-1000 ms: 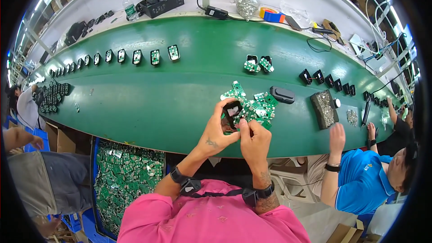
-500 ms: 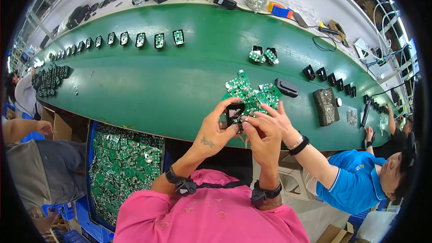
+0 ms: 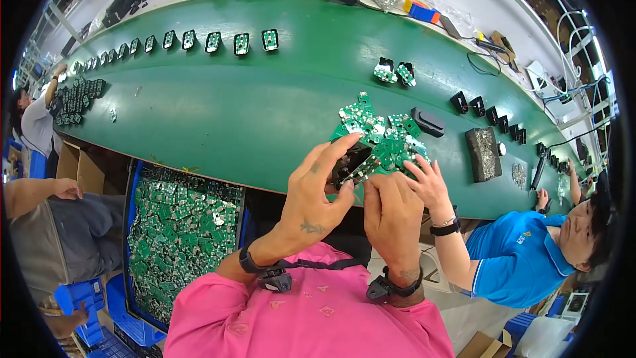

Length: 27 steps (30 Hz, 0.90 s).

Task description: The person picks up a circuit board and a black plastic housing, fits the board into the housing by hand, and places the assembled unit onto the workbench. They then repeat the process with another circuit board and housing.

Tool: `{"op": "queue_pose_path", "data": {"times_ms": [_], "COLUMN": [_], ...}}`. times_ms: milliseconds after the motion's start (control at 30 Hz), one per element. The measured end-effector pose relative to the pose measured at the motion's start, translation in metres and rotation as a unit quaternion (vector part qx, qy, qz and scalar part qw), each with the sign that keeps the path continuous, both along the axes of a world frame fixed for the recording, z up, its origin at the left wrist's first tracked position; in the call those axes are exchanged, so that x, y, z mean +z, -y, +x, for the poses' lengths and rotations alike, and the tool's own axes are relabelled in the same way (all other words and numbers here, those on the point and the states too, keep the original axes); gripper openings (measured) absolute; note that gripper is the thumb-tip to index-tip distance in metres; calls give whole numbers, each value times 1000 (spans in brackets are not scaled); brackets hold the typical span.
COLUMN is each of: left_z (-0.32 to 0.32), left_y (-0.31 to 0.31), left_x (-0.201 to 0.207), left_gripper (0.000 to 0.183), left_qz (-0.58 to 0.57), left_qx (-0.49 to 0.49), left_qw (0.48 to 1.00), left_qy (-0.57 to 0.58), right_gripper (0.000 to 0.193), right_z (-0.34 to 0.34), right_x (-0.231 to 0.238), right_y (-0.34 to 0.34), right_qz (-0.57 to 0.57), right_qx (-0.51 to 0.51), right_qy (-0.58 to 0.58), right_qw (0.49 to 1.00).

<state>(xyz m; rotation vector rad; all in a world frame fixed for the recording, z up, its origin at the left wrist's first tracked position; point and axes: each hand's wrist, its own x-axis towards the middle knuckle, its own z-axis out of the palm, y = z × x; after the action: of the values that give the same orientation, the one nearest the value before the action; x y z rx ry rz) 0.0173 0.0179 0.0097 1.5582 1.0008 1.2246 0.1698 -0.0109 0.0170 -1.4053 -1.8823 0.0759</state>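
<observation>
My left hand (image 3: 315, 195) grips a small open black plastic case (image 3: 356, 157), thumb at the near side and fingers over the far side. My right hand (image 3: 392, 215) is closed beside it, its fingertips pinching a small green circuit board (image 3: 364, 171) tilted at the case's edge. The fingers partly hide that board, and I cannot tell whether it is attached to the case. Just beyond lies a heap of green circuit boards (image 3: 391, 134). Another person's hand (image 3: 429, 185) reaches to the heap's right side, close to my right hand.
A closed black case (image 3: 428, 122) lies right of the heap. Two cases with boards (image 3: 385, 71) stand farther back. A row of filled cases (image 3: 241, 44) curves away left. A dark box of small metal parts (image 3: 483, 154) stands right. Below the table's left edge sits a bin of boards (image 3: 185, 245).
The case has tilted in my left hand, and a green board now shows between my hands. The other person's hand has shifted right along the heap. The whole view has moved slightly.
</observation>
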Motion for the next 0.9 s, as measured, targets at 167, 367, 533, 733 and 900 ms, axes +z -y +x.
{"op": "queue_pose_path", "data": {"times_ms": [167, 367, 533, 733, 900], "left_z": [-1, -2, -4, 1, 2], "left_y": [4, 7, 5, 7, 7], "left_x": [4, 8, 11, 16, 16], "left_gripper": [66, 68, 66, 66, 67], "left_qz": [44, 111, 137, 104, 85], "left_qx": [14, 18, 16, 25, 29], "left_qw": [998, 988, 975, 988, 993], "left_qy": [-43, -103, -175, -116, -71], "right_gripper": [10, 8, 8, 5, 7], "right_z": [3, 5, 9, -10, -9], "right_x": [15, 18, 24, 9, 2], "right_y": [1, 7, 6, 12, 13], "right_qz": [-18, -48, -94, -27, -14], "right_qx": [38, 48, 75, -6, -13], "right_qy": [61, 76, 58, -57, -29], "right_qw": [997, 995, 991, 998, 999]}}
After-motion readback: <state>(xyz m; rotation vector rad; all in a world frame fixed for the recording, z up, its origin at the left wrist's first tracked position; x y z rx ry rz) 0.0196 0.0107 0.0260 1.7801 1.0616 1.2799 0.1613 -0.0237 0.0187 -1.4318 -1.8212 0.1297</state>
